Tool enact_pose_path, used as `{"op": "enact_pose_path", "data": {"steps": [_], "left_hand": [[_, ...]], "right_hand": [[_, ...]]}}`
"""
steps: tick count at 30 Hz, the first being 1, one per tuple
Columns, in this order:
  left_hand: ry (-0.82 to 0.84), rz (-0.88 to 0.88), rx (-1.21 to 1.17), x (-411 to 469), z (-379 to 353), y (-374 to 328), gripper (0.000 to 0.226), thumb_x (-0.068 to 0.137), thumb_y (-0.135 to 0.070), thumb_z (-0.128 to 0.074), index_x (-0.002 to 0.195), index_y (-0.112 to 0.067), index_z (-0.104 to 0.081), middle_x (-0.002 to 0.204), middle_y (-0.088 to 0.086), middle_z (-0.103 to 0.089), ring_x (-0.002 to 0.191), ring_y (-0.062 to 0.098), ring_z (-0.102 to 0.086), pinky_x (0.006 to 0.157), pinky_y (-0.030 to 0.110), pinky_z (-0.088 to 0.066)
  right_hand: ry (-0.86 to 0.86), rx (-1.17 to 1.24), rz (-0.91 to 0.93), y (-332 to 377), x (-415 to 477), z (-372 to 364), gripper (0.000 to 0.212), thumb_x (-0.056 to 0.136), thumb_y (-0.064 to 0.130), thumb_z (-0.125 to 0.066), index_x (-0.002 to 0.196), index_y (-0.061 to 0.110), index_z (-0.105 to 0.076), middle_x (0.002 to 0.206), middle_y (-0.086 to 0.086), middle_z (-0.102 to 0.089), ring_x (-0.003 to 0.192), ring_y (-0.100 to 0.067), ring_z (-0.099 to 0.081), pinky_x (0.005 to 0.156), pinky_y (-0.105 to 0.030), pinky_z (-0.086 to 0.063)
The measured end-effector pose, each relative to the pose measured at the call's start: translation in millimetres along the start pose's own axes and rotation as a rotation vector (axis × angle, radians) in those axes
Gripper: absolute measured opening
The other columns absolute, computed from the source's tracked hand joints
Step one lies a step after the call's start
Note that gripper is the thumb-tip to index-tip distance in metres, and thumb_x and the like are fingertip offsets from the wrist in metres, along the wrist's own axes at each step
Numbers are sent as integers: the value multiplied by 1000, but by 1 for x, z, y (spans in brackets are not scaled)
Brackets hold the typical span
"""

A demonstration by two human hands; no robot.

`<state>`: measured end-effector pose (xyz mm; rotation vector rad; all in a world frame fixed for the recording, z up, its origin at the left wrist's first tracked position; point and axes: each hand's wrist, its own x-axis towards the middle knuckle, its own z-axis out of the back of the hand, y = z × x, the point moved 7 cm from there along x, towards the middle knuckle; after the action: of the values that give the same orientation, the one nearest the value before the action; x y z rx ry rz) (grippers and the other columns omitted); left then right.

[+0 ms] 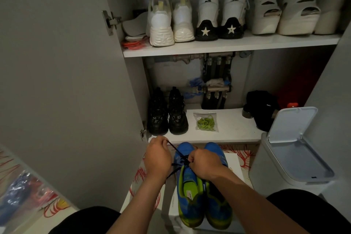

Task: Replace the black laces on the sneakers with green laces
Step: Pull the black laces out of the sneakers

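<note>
Unlacing seems in hand: the left hand [158, 155] pinches the black lace [173, 147] taut, the right hand [204, 163] grips it over the blue sneakers [190, 195], the green laces [206, 122] lie bagged on the shelf [233, 127] beyond, so next the remaining eyelets probably need freeing.

Sneakers [190, 201]: blue, lime-green lining and heels. Laces [175, 148]: black. Bagged laces [206, 123]: green. Floor covering [245, 155]: white, red branching pattern. Shelf pair [218, 24]: white, black heel patch with white star. Lower pair [167, 118]: black.
</note>
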<state>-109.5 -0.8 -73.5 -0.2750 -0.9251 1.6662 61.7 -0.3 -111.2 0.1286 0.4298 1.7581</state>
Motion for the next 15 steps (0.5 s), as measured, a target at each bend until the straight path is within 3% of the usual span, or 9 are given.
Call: {"op": "enact_pose_path", "data": {"steps": [3,4,6,8,11,13,15], "left_hand": [[-26,-13,45,-1,6,-3,21,99,-13,-46,102,-18,-66,104,2,-62,102,23,-54,71,32,-40],[-8,-60,125,-2,5,-6,28,95,-8,-49,116,-18,-64,116,4,-61,111,23,-50,79,33,-42],[89,-177,278,-7,-2,-14,63,85,2,-53,143,-20,-47,142,4,-46,128,24,-37,99,35,-40],[216,-320,347,-11,-13,-22,77,81,3,-53,151,-26,-37,152,0,-36,135,22,-29,107,34,-35],[452,-498,293,-21,-38,-28,53,83,-9,-51,131,-30,-61,135,-4,-56,119,19,-43,98,32,-40],[569,-492,254,-28,-47,-25,33,87,-17,-52,111,-30,-71,109,-2,-68,101,19,-53,83,32,-45],[558,-443,292,-25,-45,-21,21,91,-25,-54,96,-28,-73,93,-2,-70,92,17,-58,71,31,-46]], "right_hand": [[-2,3,-3,0,0,-1,19,92,20,-60,105,24,-72,113,-2,-68,102,-24,-64,81,-31,-52],[-7,6,-5,-1,0,-1,19,92,20,-61,107,25,-72,114,-2,-68,103,-24,-64,81,-31,-52],[-15,19,-1,0,0,0,19,92,22,-61,107,27,-72,114,-1,-68,103,-23,-63,81,-30,-51],[-22,31,5,1,0,1,17,93,24,-61,106,26,-72,113,-1,-68,102,-23,-63,79,-29,-49],[-39,92,1,1,1,2,14,95,28,-60,100,25,-73,109,-1,-69,98,-22,-64,71,-27,-44],[-43,108,-3,1,1,4,14,95,30,-60,95,25,-73,106,-1,-69,95,-21,-64,68,-26,-41],[-40,118,-14,1,1,4,15,95,31,-60,91,25,-73,104,-1,-70,93,-21,-65,68,-27,-43]]}}
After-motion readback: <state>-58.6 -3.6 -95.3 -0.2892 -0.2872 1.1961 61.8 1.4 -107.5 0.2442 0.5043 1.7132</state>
